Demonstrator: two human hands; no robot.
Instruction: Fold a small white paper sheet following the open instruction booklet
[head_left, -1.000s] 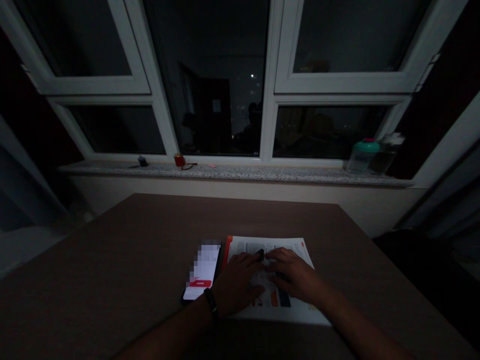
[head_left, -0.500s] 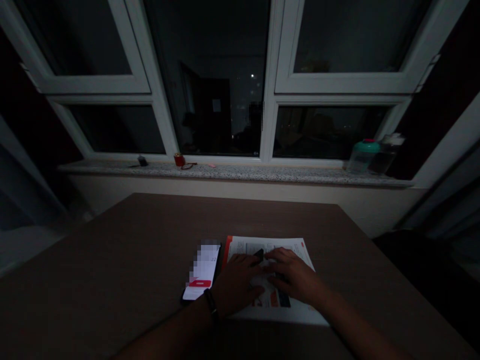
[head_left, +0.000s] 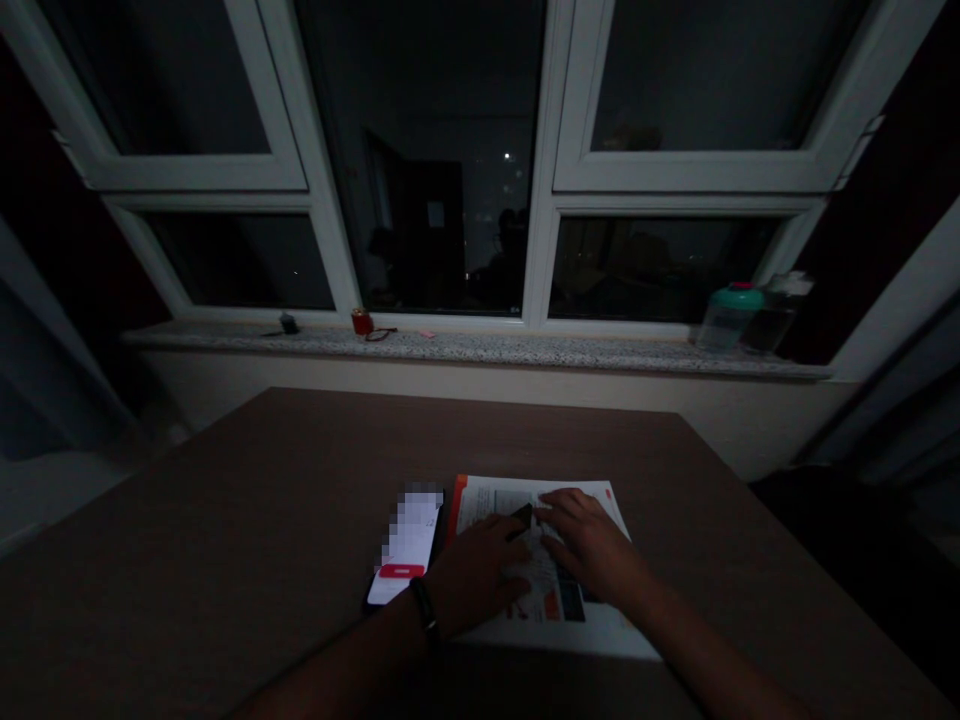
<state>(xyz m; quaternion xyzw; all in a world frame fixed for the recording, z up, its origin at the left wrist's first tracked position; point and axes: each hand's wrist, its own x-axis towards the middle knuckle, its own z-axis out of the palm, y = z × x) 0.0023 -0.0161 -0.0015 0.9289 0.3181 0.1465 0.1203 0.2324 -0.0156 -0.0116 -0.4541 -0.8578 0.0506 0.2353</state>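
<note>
A printed sheet or booklet [head_left: 555, 635] with an orange left edge lies on the brown table. My left hand [head_left: 484, 572], with a dark band at the wrist, rests over its left half, fingers spread. A small dark object [head_left: 522, 517] shows at the fingertips of this hand; whether they grip it is unclear in the dim light. My right hand [head_left: 589, 540] lies over the right half of the page, fingers apart and holding nothing, its fingertips close to the dark object. Left of the page, a phone [head_left: 409, 540] lies with its screen lit.
Beyond the table [head_left: 300, 450] runs a speckled stone sill [head_left: 487, 345]. On it stand a small red jar [head_left: 361, 321], a small dark bottle [head_left: 289, 323], a pink piece [head_left: 427, 334], and a teal-lidded container [head_left: 731, 318] beside a clear bottle [head_left: 776, 315].
My right hand's fingers have shifted slightly up and away from my left hand, leaving more of the page showing between them. The camera view has moved slightly.
</note>
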